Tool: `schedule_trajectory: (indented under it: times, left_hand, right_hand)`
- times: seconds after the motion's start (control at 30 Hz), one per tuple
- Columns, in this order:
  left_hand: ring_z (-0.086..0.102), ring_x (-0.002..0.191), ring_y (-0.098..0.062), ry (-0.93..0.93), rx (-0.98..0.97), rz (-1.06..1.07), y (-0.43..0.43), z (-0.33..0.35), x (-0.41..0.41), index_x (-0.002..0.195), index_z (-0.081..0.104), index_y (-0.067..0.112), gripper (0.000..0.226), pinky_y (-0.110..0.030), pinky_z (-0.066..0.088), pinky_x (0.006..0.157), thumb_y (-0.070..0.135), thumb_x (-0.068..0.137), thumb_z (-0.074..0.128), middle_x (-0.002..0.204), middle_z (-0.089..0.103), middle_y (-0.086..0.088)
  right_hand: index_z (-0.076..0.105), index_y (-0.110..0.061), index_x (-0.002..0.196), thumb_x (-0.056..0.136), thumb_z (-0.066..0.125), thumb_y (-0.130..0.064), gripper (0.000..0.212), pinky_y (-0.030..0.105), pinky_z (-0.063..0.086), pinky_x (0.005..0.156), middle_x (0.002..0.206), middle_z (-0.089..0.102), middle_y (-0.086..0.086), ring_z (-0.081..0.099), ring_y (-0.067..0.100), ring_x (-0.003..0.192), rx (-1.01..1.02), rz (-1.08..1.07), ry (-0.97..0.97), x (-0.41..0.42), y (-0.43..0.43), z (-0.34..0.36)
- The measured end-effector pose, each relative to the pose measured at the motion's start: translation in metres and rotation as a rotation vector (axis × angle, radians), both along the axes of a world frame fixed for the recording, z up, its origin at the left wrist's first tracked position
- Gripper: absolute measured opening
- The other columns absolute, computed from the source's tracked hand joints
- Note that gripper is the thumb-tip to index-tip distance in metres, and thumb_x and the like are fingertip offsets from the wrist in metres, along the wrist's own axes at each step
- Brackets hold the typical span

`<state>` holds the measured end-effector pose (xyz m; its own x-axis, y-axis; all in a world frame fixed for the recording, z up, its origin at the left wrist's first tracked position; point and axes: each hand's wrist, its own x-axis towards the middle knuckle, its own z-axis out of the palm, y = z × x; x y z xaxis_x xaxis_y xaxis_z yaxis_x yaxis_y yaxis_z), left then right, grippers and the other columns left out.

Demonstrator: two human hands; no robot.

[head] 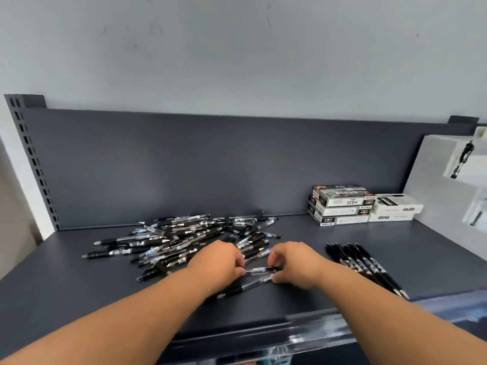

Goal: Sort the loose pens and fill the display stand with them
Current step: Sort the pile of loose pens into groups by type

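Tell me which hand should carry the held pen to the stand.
Probably right. The stand is at the right, nearer the right hand, which pinches the pen; the left hand would cross over.

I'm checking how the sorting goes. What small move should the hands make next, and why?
Likely lift the clear pen, pinched at its ends by the left hand and right hand, and lay it apart from the pile. The sorted row to the right looks all black, so this one seems to need its own group.
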<state>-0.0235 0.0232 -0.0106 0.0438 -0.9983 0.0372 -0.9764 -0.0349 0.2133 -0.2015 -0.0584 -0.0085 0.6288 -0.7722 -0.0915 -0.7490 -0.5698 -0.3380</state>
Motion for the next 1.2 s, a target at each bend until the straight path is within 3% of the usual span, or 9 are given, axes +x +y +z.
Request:
schedule_trajectory:
  times: [0.2, 0.37, 0.47, 0.57, 0.67, 0.9, 0.97, 1.03, 1.2]
  left_hand:
    - [0.062, 0.086, -0.011, -0.016, 0.129, 0.015, -0.015, 0.004, -0.004, 0.09, 0.074, 0.024, 0.013, -0.026, 0.051, 0.078, 0.034, 0.083, 0.069, 0.092, 0.072, 0.006]
    - [0.06, 0.084, -0.011, -0.021, 0.124, 0.046, -0.018, 0.01, -0.005, 0.096, 0.07, 0.023, 0.015, -0.025, 0.049, 0.08, 0.034, 0.089, 0.062, 0.097, 0.07, 0.004]
    - [0.057, 0.082, -0.01, 0.055, 0.09, 0.053, -0.015, 0.015, -0.004, 0.097, 0.062, 0.022, 0.01, -0.022, 0.043, 0.075, 0.031, 0.092, 0.059, 0.099, 0.066, 0.005]
    - [0.063, 0.09, -0.011, 0.315, 0.081, 0.037, -0.012, 0.017, -0.003, 0.097, 0.054, 0.026, 0.008, -0.018, 0.044, 0.071, 0.02, 0.093, 0.057, 0.092, 0.067, 0.01]
    - [0.058, 0.082, -0.004, 0.433, 0.056, 0.007, -0.008, 0.02, -0.002, 0.11, 0.062, 0.025, 0.016, -0.015, 0.044, 0.074, 0.022, 0.095, 0.056, 0.087, 0.064, 0.013]
    - [0.058, 0.067, 0.001, 0.543, -0.021, 0.052, -0.004, 0.023, -0.001, 0.095, 0.069, 0.023, 0.01, -0.014, 0.045, 0.071, 0.016, 0.089, 0.065, 0.075, 0.068, 0.011]
    - [0.057, 0.066, 0.0, 0.556, -0.082, 0.116, -0.005, 0.021, 0.001, 0.088, 0.069, 0.026, 0.012, -0.016, 0.045, 0.069, 0.014, 0.087, 0.066, 0.073, 0.068, 0.012]
    - [0.061, 0.072, -0.004, 0.59, -0.136, 0.176, -0.006, 0.017, 0.005, 0.087, 0.069, 0.024, 0.011, -0.02, 0.048, 0.076, 0.014, 0.087, 0.066, 0.08, 0.071, 0.008]
    - [0.064, 0.079, -0.007, 0.637, -0.193, 0.234, -0.007, 0.016, 0.002, 0.092, 0.068, 0.025, 0.011, -0.018, 0.048, 0.079, 0.016, 0.087, 0.067, 0.088, 0.072, 0.006]
  right_hand:
    - [0.067, -0.02, 0.107, 0.08, 0.075, -0.022, 0.028, 0.016, 0.041, 0.075, 0.091, 0.06, -0.01, 0.055, 0.007, 0.083, 0.053, 0.058, -0.003, -0.007, -0.006, 0.002]
    - [0.063, -0.019, 0.11, 0.08, 0.076, -0.019, 0.032, 0.019, 0.044, 0.074, 0.082, 0.062, -0.013, 0.057, 0.007, 0.077, 0.123, 0.087, -0.042, -0.012, -0.016, 0.005]
    - [0.062, -0.016, 0.101, 0.078, 0.078, -0.008, 0.03, 0.021, 0.048, 0.066, 0.076, 0.065, -0.007, 0.057, 0.009, 0.067, 0.386, 0.036, -0.303, -0.014, -0.021, 0.014]
    - [0.065, -0.012, 0.096, 0.079, 0.073, 0.002, 0.024, 0.021, 0.05, 0.065, 0.077, 0.067, 0.002, 0.058, 0.014, 0.067, 0.529, 0.013, -0.548, -0.011, -0.024, 0.023]
    - [0.067, -0.005, 0.098, 0.081, 0.068, 0.008, 0.021, 0.022, 0.053, 0.067, 0.078, 0.066, 0.006, 0.059, 0.017, 0.07, 0.582, -0.002, -0.7, -0.003, -0.025, 0.028]
    - [0.069, -0.011, 0.102, 0.082, 0.072, -0.001, 0.023, 0.024, 0.054, 0.07, 0.086, 0.069, 0.003, 0.063, 0.014, 0.073, 0.55, -0.021, -0.866, 0.014, -0.029, 0.026]
    - [0.065, -0.02, 0.113, 0.086, 0.071, -0.016, 0.028, 0.026, 0.053, 0.084, 0.103, 0.07, -0.002, 0.067, 0.012, 0.093, 0.449, -0.025, -0.791, 0.016, -0.035, 0.02]
    - [0.06, -0.02, 0.123, 0.088, 0.068, -0.031, 0.038, 0.023, 0.046, 0.096, 0.115, 0.066, -0.007, 0.062, 0.008, 0.107, 0.235, -0.02, -0.51, 0.014, -0.041, 0.013]
    - [0.059, -0.029, 0.117, 0.086, 0.065, -0.042, 0.034, 0.028, 0.043, 0.099, 0.117, 0.064, -0.011, 0.057, 0.013, 0.113, -0.089, 0.05, 0.033, 0.006, -0.042, -0.004]
